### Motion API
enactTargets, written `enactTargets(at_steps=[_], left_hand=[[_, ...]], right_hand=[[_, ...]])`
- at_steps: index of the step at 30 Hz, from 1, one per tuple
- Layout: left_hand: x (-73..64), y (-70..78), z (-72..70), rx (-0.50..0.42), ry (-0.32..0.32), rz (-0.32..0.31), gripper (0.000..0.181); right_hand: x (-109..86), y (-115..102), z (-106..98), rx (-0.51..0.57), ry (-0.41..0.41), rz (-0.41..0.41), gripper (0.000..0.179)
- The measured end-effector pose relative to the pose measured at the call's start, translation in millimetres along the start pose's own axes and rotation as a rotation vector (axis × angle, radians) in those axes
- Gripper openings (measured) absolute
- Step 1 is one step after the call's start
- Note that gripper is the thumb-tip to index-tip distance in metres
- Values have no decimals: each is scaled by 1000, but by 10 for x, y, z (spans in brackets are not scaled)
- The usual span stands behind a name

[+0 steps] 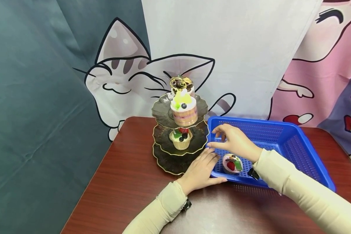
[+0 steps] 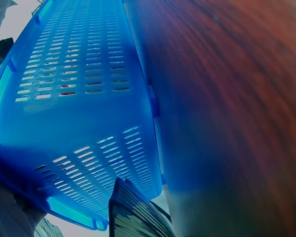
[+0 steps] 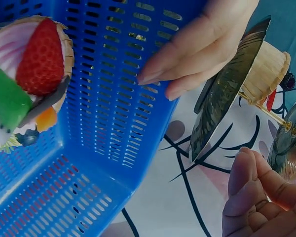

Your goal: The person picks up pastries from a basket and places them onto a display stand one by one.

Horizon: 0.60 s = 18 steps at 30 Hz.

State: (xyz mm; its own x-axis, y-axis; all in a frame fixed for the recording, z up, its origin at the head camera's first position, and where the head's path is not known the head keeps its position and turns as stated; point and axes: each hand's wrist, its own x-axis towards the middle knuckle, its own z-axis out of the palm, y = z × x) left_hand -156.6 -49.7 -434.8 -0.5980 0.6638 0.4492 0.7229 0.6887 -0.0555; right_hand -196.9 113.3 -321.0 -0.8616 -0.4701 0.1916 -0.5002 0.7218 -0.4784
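My left hand (image 1: 199, 171) rests on the near left corner of the blue basket (image 1: 295, 146), its fingers lying over the rim and its thumb stretched along the near side. Above the basket's left part hovers my right hand (image 1: 238, 141), fingers loosely bent, a gap between them and the thumb, nothing held. Below it in the basket is a small toy cake (image 1: 231, 164) topped with a strawberry. Left of the hands stands a three-tier dark cake stand (image 1: 169, 164) with gold edges. A layered cake (image 1: 185, 113) and a chocolate-topped cake (image 1: 182, 85) sit on top; a fruit tart (image 1: 180, 139) sits on the middle tier.
The reddish-brown wooden table (image 1: 125, 169) carries the stand and basket. Behind it hangs a curtain (image 1: 237, 48) printed with cartoon cats. The stand's tiers come close to the basket's left rim. In the left wrist view the basket's perforated outer wall (image 2: 74, 123) fills the left side.
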Motion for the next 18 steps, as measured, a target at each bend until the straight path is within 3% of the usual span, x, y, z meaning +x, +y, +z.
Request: enactTargets(at_steps=[18], left_hand=[[-1,2,-8,-16,-8,-2,75]], right_hand=[[-108,86,-9,-32,8,18,42]])
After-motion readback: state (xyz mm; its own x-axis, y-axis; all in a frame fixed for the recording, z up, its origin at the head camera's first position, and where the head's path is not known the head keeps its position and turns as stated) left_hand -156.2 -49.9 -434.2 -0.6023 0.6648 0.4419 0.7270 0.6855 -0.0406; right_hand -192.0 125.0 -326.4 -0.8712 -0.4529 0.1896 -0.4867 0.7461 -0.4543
